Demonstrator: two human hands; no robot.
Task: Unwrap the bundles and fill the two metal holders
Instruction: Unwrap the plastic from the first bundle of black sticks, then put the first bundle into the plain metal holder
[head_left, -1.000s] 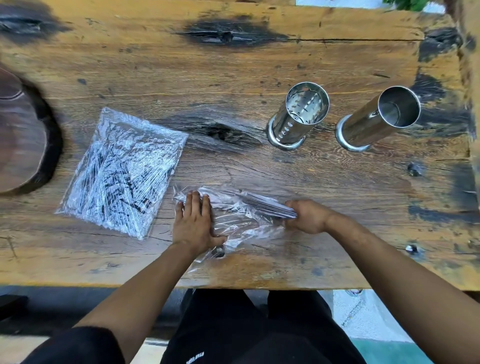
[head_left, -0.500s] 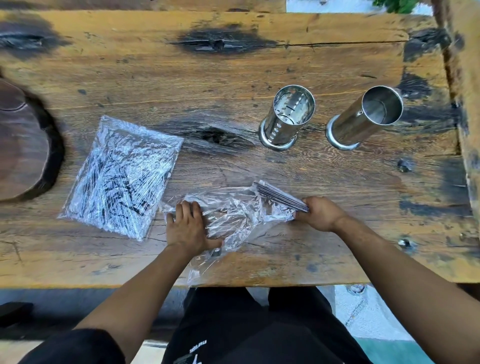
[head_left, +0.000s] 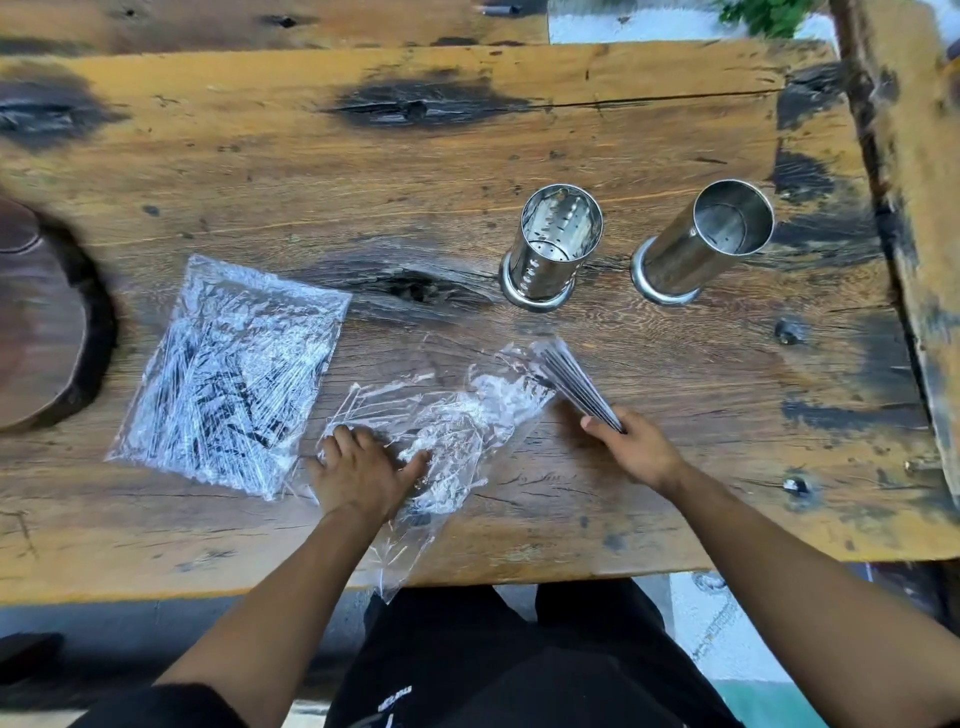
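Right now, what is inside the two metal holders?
Nothing shows inside the perforated holder or the plain holder; only bare metal walls are visible. Their very bottoms are partly hidden by the tilt of view.

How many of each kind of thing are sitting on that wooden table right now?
Metal holders: 2, one perforated, one plain
Wrapped bundles: 1
Loose plastic wraps: 1
Unwrapped stick bunches: 1
Total: 5

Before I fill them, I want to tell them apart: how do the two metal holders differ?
The left holder has rows of holes in its wall; the right holder has a plain, smooth wall. The left holder stands nearer the wrapped bundle, the right holder nearer the table's right edge. Both are upright, shiny, flared at the base and empty.
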